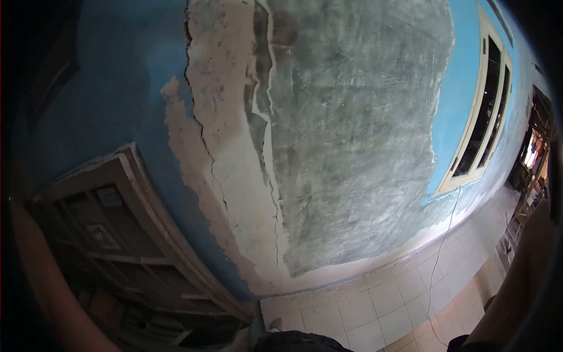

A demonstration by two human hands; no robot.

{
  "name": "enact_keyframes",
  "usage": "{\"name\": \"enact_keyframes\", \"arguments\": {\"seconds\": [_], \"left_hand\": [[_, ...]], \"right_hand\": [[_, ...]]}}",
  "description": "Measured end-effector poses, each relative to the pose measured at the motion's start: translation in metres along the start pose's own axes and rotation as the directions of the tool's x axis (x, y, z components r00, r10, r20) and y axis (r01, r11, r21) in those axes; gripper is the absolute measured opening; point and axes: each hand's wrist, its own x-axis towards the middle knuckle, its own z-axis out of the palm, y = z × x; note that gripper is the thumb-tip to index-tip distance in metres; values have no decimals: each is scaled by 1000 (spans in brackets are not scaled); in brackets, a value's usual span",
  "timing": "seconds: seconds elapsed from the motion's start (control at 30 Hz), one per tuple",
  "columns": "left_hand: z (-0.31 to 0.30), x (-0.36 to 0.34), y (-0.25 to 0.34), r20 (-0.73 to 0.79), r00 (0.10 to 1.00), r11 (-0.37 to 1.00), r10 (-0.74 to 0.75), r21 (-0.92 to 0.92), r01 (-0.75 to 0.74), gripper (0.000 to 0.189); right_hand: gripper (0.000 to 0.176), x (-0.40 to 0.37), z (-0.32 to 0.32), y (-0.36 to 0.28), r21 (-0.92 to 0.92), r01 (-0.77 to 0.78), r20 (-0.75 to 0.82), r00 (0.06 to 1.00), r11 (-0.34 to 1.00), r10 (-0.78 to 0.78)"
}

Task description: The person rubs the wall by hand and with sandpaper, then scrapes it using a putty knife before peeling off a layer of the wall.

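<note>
Neither of my hands shows. My left forearm rises along the left edge and my right arm along the right edge, both running out of the picture. In front of me stands a blue wall with a large rough grey plaster patch. Left of that patch, a pale strip of bare plaster is split by long jagged cracks, and its paint edge is ragged. I cannot see what either hand holds or touches.
A wooden door or window frame with panes stands at the lower left. A cream-framed window is at the upper right. Below it, a thin cable trails over the tiled floor. Clutter lies beyond at the far right.
</note>
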Motion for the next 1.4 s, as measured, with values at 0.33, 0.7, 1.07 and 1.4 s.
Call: {"name": "enact_keyframes", "arguments": {"seconds": [0.33, 0.7, 1.07, 1.4], "left_hand": [[-40, 41, 54, -241, 941, 971, 239, 52, -233, 37], [-199, 172, 420, -342, -479, -142, 809, 676, -723, 36], [-147, 343, 484, 142, -255, -217, 957, 931, -294, 42], [-124, 413, 449, 212, -286, -235, 934, 971, -47, 32]], "right_hand": [[47, -4, -3, 4, 14, -41, -44, 998, 999, 42], [45, 12, 18, -122, 325, 180, -412, 910, 929, -33], [52, 5, 198, -274, 103, 503, 115, 851, 858, -512], [54, -42, 258, -312, 166, 416, -55, 909, 894, -413]]}}
